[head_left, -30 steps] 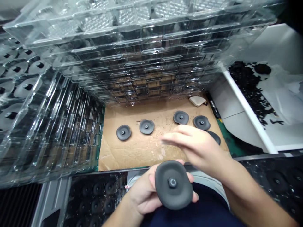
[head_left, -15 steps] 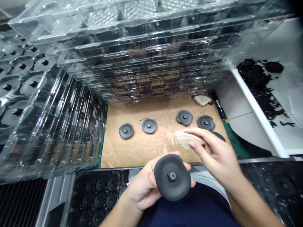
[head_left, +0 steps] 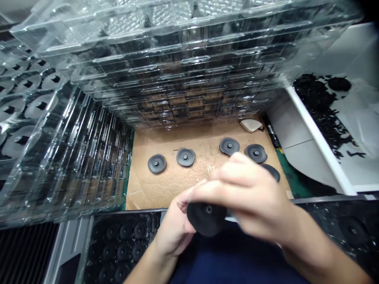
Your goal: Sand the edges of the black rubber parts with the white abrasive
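My left hand [head_left: 174, 227] grips a dark grey round disc [head_left: 205, 223] with a small raised hub in its middle, tilted toward me. Over the upper edge of this disc lies my right hand [head_left: 251, 193], blurred, its fingers bent and closed; whatever is between them is hidden. On the cardboard beyond my hands lie more discs of the same kind: one at the left [head_left: 156, 163], one beside it [head_left: 185, 157], and several toward the right, such as this disc [head_left: 229, 146] and its neighbour [head_left: 256, 153]. A disc [head_left: 271, 172] nearer me is partly covered by my right hand.
Clear plastic trays stand in tall stacks at the back [head_left: 189, 75] and left [head_left: 83, 157]. A white pad [head_left: 251, 125] and a black marker-like tool [head_left: 271, 132] lie at the cardboard's [head_left: 166, 193] back right. A white bin [head_left: 322, 138] with black bits stands right.
My right hand has moved left and down onto the disc's upper edge; the white pad seen in it before is now out of sight. The held disc has tilted and shifted slightly left.
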The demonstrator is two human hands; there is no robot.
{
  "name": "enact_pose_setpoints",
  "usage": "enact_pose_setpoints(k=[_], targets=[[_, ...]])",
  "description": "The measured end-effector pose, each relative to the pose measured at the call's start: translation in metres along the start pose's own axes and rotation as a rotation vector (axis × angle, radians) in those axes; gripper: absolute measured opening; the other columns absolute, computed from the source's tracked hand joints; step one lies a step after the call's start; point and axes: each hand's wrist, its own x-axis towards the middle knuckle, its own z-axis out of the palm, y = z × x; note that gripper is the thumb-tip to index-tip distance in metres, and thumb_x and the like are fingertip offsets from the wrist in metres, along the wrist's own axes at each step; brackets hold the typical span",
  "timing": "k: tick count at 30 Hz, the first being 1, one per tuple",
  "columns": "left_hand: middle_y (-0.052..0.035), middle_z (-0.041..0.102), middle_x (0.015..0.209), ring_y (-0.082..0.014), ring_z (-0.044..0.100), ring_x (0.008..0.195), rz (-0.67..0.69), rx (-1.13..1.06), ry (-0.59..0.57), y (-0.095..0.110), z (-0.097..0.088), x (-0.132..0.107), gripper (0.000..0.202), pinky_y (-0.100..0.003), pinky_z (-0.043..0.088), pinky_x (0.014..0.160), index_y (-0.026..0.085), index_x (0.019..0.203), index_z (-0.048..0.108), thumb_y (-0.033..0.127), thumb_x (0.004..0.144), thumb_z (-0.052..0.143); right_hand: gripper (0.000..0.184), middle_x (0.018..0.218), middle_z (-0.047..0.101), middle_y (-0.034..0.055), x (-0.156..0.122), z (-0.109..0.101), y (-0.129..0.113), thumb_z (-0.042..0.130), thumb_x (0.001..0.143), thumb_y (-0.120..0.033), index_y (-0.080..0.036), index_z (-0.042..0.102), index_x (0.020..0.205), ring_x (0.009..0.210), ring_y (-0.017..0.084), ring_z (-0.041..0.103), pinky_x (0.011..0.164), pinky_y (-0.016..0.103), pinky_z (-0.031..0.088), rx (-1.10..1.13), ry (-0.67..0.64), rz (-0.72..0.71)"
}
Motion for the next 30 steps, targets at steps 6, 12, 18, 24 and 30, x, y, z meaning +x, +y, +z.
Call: enact_pose_setpoints(k=[6,12,18,24,30], targets=[[-0.0024,0.068,0.117,-0.0209,0.065,0.101,0.103,-0.152,-0.049,-0.004,-0.020,0.001,0.060,-0.026,0.049,0.089,0.029,0.106,0.068,0.035,0.049,0.085,0.028,0.094,0.070,0.0002,-0.047,0.032,0.036,0.048,0.090,-0.012,-0.025,0.063,0.109,0.081,0.014,0.062,0.074,0.030,0.043,0.021,0.142,0.416],[-0.0023,0.071,0.110,-0.0190,0.065,0.102,0.108,-0.154,-0.042,-0.007,-0.025,0.005,0.062,-0.022,0.050,0.087,0.028,0.107,0.067,0.034,0.048,0.085,0.022,0.079,0.071,0.0020,-0.087,0.080,0.055,0.052,0.088,-0.019,-0.022,0.069,0.102,0.068,0.016,0.063,0.064,0.029,0.048,0.007,0.096,0.538],[-0.0012,0.071,0.109,-0.0194,0.065,0.101,0.118,-0.167,-0.034,-0.003,-0.010,0.003,0.063,-0.023,0.050,0.087,0.029,0.108,0.066,0.029,0.048,0.086,0.025,0.105,0.069,0.0029,-0.042,0.030,0.006,0.055,0.087,-0.018,-0.024,0.063,0.110,0.086,0.016,0.063,0.070,0.026,0.049,-0.070,0.415,0.559],[0.0004,0.072,0.101,-0.0189,0.067,0.092,0.121,-0.099,0.057,-0.001,-0.013,0.002,0.056,-0.027,0.051,0.087,0.028,0.106,0.066,0.021,0.053,0.083,0.023,0.079,0.068,0.0043,-0.009,0.019,-0.037,0.048,0.086,-0.007,-0.010,0.063,0.104,0.068,0.012,0.059,0.066,0.025,0.048,0.171,0.105,0.204],[-0.0001,0.071,0.107,-0.0187,0.064,0.101,0.144,-0.101,-0.055,0.001,-0.009,0.003,0.052,-0.030,0.047,0.096,0.030,0.106,0.067,0.032,0.057,0.082,0.022,0.082,0.068,0.0056,-0.001,0.025,-0.029,0.048,0.088,-0.009,-0.007,0.062,0.104,0.070,0.014,0.057,0.066,0.029,0.044,0.096,0.251,0.222]])
